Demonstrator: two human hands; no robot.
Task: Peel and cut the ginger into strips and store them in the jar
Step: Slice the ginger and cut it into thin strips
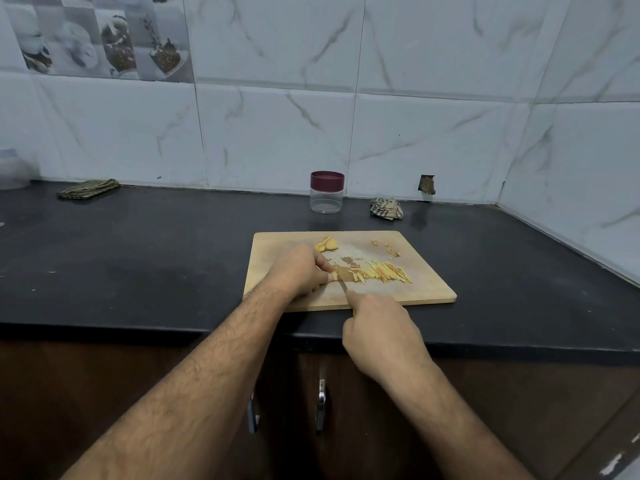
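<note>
Across the dark surface (138, 237) that runs along a tiled wall, a wooden cutting board (422, 285) lies near the front edge. Behind the board, well apart from it, a clear jar (326, 197) with a maroon lid (327, 180) stands upright and closed. A crumpled striped cloth (386, 208) lies to the right of the jar, and a folded cloth (88, 188) lies far off to the left by the wall.

On the board, the left hand (298, 271) rests with its fingers (325, 277) curled down onto a small piece of ginger (334, 274), pinning it against the wood. The right hand (381, 327) grips the handle of a knife (343, 285), forefinger stretched along the top; the blade stands just beside the left fingertips, touching the held piece.

A heap of cut ginger strips (384, 273) lies to the right of the blade, toward the middle of the board. A larger uncut ginger chunk (326, 244) sits at the back edge, and a few scraps (389, 249) are scattered near the back right.
</note>
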